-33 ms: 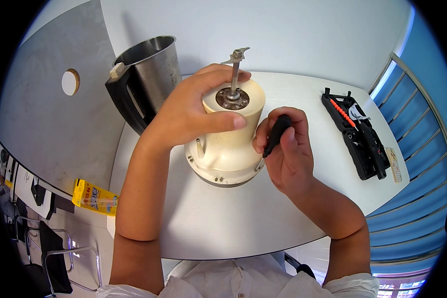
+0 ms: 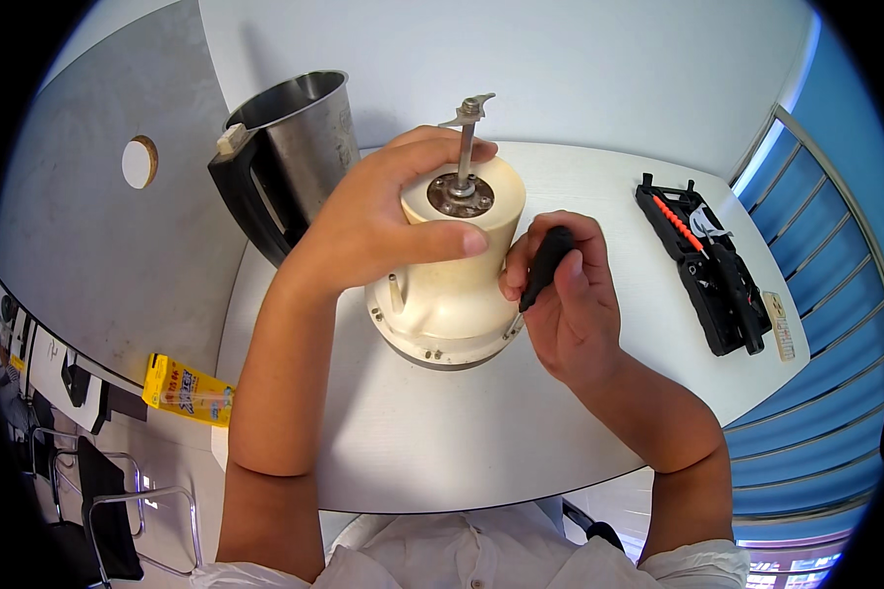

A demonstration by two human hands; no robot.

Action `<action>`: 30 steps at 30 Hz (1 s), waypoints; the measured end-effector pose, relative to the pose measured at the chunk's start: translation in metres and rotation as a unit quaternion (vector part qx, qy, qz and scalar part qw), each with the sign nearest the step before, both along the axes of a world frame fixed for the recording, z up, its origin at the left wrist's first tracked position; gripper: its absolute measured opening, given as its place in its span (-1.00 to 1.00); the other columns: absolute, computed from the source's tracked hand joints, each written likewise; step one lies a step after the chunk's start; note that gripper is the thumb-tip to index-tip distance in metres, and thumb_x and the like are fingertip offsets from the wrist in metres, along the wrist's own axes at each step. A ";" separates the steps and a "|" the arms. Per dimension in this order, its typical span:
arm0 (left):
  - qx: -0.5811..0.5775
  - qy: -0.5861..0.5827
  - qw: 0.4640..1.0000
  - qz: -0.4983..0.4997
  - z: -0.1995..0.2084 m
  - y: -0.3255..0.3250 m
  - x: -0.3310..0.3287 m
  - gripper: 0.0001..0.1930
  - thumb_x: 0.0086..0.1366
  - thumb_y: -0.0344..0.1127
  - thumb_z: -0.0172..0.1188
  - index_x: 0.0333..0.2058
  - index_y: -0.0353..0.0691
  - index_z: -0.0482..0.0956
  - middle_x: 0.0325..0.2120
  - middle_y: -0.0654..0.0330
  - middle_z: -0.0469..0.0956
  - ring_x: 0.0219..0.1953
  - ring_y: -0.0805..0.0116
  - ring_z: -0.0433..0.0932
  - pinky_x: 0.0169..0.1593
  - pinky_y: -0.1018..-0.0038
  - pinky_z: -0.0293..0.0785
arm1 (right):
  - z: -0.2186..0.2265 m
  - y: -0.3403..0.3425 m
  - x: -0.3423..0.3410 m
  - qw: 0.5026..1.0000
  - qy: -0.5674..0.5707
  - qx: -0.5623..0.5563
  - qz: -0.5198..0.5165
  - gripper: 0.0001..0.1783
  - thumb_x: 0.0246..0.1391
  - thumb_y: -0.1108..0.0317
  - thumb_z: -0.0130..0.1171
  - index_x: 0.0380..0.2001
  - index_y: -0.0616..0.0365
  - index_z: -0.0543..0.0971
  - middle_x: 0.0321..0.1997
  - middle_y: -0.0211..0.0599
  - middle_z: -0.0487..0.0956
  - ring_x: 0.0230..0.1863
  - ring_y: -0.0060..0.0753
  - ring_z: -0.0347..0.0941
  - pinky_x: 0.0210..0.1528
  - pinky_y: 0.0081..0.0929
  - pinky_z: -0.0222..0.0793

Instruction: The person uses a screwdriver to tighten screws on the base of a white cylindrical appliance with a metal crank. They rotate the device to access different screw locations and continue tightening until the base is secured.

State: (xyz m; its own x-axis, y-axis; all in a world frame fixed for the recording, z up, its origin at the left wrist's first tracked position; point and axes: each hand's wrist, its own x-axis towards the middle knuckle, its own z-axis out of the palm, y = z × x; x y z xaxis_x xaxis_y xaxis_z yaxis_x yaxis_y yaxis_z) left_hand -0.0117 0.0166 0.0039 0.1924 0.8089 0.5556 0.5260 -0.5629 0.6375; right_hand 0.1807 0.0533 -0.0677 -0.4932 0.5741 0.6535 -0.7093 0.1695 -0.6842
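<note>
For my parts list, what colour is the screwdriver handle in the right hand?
Black screwdriver handle, head view.

We see a cream plastic blender base (image 2: pixel 452 294) upside down on the white table (image 2: pixel 442 442), metal blade shaft (image 2: pixel 467 137) upright; a black-handled screwdriver (image 2: pixel 543 265) touches its right side.

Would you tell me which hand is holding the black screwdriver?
The right hand grips the screwdriver against the cream housing's rim; the left hand only steadies the housing's top.
</note>
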 end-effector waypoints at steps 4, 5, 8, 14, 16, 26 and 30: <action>0.002 -0.001 1.000 -0.005 0.000 0.000 0.000 -0.21 -0.12 0.18 0.27 -0.05 -0.40 0.46 -0.06 0.06 0.43 0.05 0.17 0.34 0.16 0.33 0.17 | 0.006 -0.007 -0.001 0.999 0.021 -0.044 0.005 -0.69 0.32 0.23 -0.24 0.04 0.11 0.27 -0.35 -0.30 0.37 -0.36 -0.51 0.27 -0.28 -0.56 0.20; -0.003 -0.002 1.000 -0.004 0.000 0.000 0.000 -0.21 -0.12 0.18 0.27 -0.05 -0.40 0.46 -0.06 0.06 0.43 0.05 0.17 0.34 0.16 0.33 0.17 | 0.007 -0.009 -0.001 0.998 0.034 -0.056 0.003 -0.69 0.33 0.25 -0.26 0.04 0.10 0.28 -0.34 -0.30 0.37 -0.36 -0.51 0.27 -0.27 -0.55 0.21; -0.012 -0.001 1.000 -0.003 0.002 -0.001 0.001 -0.20 -0.13 0.18 0.27 -0.05 -0.40 0.45 -0.06 0.06 0.43 0.05 0.17 0.34 0.16 0.33 0.17 | 0.001 -0.003 0.001 0.998 0.041 -0.005 0.043 -0.71 0.33 0.29 -0.29 0.04 0.10 0.28 -0.29 -0.29 0.36 -0.36 -0.51 0.28 -0.28 -0.54 0.21; -0.004 0.005 1.000 0.004 0.001 0.000 0.001 -0.20 -0.12 0.20 0.26 -0.05 -0.40 0.45 -0.06 0.05 0.43 0.05 0.17 0.34 0.16 0.32 0.17 | 0.001 -0.009 -0.001 0.996 0.078 -0.040 0.005 -0.69 0.30 0.21 -0.17 0.02 0.12 0.29 -0.32 -0.34 0.35 -0.39 -0.54 0.27 -0.30 -0.55 0.20; -0.002 0.004 1.000 0.006 0.001 0.000 0.000 -0.20 -0.12 0.20 0.26 -0.05 -0.39 0.45 -0.06 0.05 0.43 0.05 0.17 0.34 0.16 0.32 0.17 | -0.001 -0.005 0.001 0.999 0.043 -0.007 -0.003 -0.66 0.28 0.18 -0.13 0.03 0.12 0.28 -0.33 -0.36 0.35 -0.38 -0.54 0.28 -0.29 -0.55 0.21; -0.007 -0.004 1.000 -0.008 0.002 -0.001 0.000 -0.21 -0.13 0.19 0.27 -0.05 -0.39 0.46 -0.06 0.07 0.43 0.06 0.18 0.32 0.16 0.33 0.17 | 0.005 -0.003 0.003 0.997 0.026 -0.063 0.021 -0.69 0.31 0.27 -0.20 0.07 0.10 0.24 -0.28 -0.25 0.43 -0.38 -0.53 0.33 -0.29 -0.52 0.29; -0.008 -0.001 1.000 -0.003 0.001 0.000 0.000 -0.20 -0.13 0.18 0.28 -0.05 -0.40 0.46 -0.05 0.07 0.43 0.06 0.18 0.33 0.16 0.33 0.17 | 0.004 -0.001 0.004 0.998 0.043 -0.036 0.041 -0.71 0.28 0.25 -0.12 0.01 0.09 0.26 -0.34 -0.23 0.44 -0.41 -0.53 0.32 -0.32 -0.54 0.28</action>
